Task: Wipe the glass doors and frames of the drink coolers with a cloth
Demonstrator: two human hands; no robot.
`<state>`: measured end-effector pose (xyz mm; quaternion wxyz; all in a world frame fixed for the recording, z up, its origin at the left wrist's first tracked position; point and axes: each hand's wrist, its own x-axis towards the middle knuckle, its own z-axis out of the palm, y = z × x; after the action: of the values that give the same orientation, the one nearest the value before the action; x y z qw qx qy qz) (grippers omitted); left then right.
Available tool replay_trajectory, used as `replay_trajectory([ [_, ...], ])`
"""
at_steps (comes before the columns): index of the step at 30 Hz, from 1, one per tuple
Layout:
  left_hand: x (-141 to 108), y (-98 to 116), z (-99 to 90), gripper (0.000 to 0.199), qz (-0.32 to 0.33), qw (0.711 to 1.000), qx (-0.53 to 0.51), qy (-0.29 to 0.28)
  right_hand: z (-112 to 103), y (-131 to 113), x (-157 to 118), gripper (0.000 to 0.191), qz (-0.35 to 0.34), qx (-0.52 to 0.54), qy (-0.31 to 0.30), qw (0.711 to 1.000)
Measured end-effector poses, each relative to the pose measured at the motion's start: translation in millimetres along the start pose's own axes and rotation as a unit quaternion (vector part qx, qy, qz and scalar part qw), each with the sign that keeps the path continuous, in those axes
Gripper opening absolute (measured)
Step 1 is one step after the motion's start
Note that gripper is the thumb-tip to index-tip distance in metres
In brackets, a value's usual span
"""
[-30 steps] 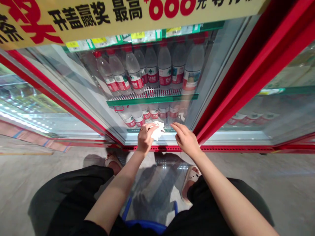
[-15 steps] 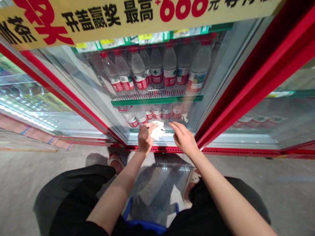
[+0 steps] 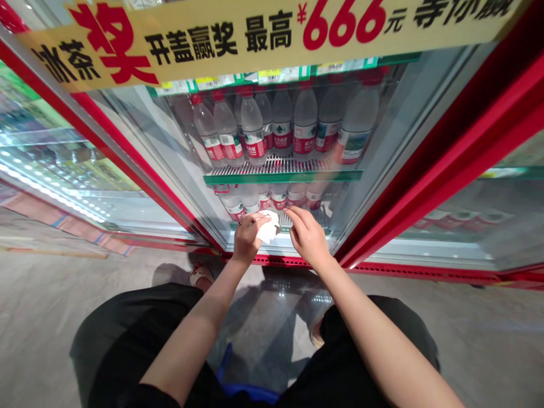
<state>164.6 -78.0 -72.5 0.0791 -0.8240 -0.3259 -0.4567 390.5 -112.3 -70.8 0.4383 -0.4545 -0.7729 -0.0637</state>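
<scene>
My left hand [image 3: 245, 237] is closed on a crumpled white tissue [image 3: 268, 228], pinched between thumb and fingers in front of the glass door. To its right, my right hand [image 3: 309, 235] has its fingers bent together, with the fingertips close to the tissue's edge. Whatever those fingers hold, if anything, is hidden. Behind the glass, red-capped water bottles [image 3: 255, 136] stand on a wire shelf with a green front strip [image 3: 283, 177]. More bottles [image 3: 278, 198] are on the level below, partly behind my hands.
Red cooler frames [image 3: 425, 164] border the door on both sides. A yellow banner [image 3: 229, 42] crosses the glass above. Below are the grey floor [image 3: 272, 317], my legs and shoes, and a blue seat [image 3: 250, 392] beneath me. A neighbouring cooler [image 3: 63, 141] stands left.
The view has shifted, so the cooler and banner sit slightly further right and lower. My right hand has moved nearer the tissue; my left hand still holds it.
</scene>
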Motion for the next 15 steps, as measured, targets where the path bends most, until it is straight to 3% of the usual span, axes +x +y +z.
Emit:
replay_trajectory([
  [4,8.2,3.7,-4.3,0.045,-0.030,0.999,-0.007,0.032,11.8,-1.1,5.3,0.056,-0.032,0.003,0.039,0.999],
  [7,8.5,1.9,1.4,0.034,0.002,1.000,0.001,0.020,16.9,3.9,3.5,0.055,-0.060,-0.014,0.057,0.996],
  [11,-4.4,-7.5,2.9,0.031,0.043,0.999,0.029,-0.005,15.4,10.2,-5.9,0.059,-0.067,-0.054,0.030,0.996],
  [15,-11.0,-9.5,-6.1,0.035,-0.034,0.997,0.056,0.038,9.2,9.0,-16.7,0.067,-0.069,-0.105,-0.004,0.992],
])
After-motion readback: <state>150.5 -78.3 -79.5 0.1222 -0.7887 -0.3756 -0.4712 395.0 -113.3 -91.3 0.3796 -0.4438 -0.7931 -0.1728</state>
